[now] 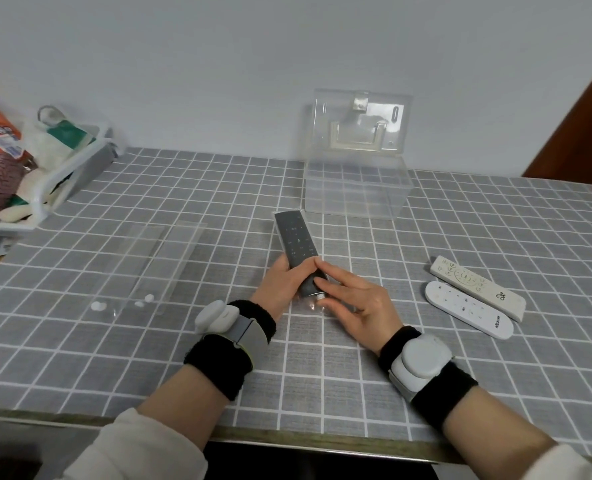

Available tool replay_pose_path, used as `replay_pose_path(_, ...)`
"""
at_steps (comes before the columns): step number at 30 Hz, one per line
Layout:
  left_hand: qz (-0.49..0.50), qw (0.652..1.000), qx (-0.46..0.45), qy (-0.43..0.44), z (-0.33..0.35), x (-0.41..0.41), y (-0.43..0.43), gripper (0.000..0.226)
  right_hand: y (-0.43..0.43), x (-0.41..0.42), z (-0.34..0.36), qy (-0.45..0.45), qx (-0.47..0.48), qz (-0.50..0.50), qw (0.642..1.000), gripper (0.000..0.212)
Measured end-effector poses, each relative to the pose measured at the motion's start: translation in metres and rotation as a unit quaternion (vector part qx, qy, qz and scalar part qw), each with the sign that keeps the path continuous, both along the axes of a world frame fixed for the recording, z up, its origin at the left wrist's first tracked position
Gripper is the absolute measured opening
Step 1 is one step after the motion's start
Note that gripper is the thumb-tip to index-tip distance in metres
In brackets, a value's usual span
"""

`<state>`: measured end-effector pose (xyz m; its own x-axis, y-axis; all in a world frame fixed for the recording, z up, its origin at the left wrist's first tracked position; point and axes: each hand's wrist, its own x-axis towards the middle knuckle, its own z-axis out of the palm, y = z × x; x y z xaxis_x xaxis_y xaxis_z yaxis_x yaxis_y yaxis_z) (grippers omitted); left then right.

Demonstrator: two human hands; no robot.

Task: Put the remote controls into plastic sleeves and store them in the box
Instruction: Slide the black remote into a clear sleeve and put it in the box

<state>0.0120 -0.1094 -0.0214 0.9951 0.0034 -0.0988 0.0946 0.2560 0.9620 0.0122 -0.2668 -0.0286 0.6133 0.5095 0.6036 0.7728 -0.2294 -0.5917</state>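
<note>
A dark grey remote control [296, 241] lies lengthwise at the table's middle, inside a clear plastic sleeve whose open end shows near its lower tip. My left hand [284, 280] grips the remote's lower part from the left. My right hand [353, 299] pinches the sleeve's end [317, 304] against the remote from the right. Two white remote controls [474, 284] [467, 310] lie side by side to the right. Two empty clear sleeves [149, 268] lie flat on the left. The clear plastic box [356, 192] stands behind, its lid [360, 123] raised against the wall.
A white basket [45, 188] full of packets and cloth sits at the far left edge. The grey checked tablecloth [322, 375] covers the table, whose front edge runs just below my wrists. A brown door [585, 133] is at the right.
</note>
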Motion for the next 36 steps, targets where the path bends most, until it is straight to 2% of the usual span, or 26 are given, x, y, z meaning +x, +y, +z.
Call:
replay_pose_path(4,0.011,1.0,-0.019,0.004,0.003,-0.001,-0.002,0.004,0.0,0.001,0.002,0.013,-0.001,0.007,1.0,0.032)
replay_pose_path(7,0.031,0.999,-0.028,0.008,0.006,-0.002,-0.004,0.01,-0.002,0.002,0.008,0.039,-0.026,-0.011,0.999,0.034)
replay_pose_path(9,0.041,0.999,-0.003,-0.005,0.007,-0.004,-0.005,0.019,-0.001,0.002,0.011,0.063,-0.05,-0.021,0.997,0.037)
replay_pose_path(12,0.048,0.998,0.034,-0.029,0.01,-0.008,-0.008,0.019,0.001,0.002,0.013,0.086,-0.053,-0.024,0.995,0.046)
replay_pose_path(17,0.02,0.999,0.031,-0.02,0.008,-0.007,-0.007,0.025,0.003,0.002,0.013,0.107,-0.076,-0.065,0.989,0.063)
replay_pose_path(20,0.006,1.0,0.024,-0.012,0.01,-0.003,-0.007,0.025,0.002,0.005,0.013,0.125,-0.077,-0.088,0.985,0.064)
replay_pose_path(26,-0.05,0.989,0.128,-0.049,0.033,0.022,0.0,0.02,-0.004,0.039,0.041,0.114,-0.111,-0.117,0.98,0.053)
replay_pose_path(30,-0.058,0.976,0.193,-0.085,0.058,0.047,0.013,0.03,-0.02,0.089,0.086,0.033,-0.149,-0.136,0.979,0.046)
replay_pose_path(34,0.031,0.973,0.211,-0.084,0.064,0.081,0.024,0.031,-0.037,0.145,0.118,0.016,-0.188,-0.197,0.962,0.048)
replay_pose_path(36,0.079,0.958,0.263,-0.085,0.061,0.098,0.026,0.03,-0.041,0.169,0.122,0.04,-0.246,-0.208,0.946,0.049)
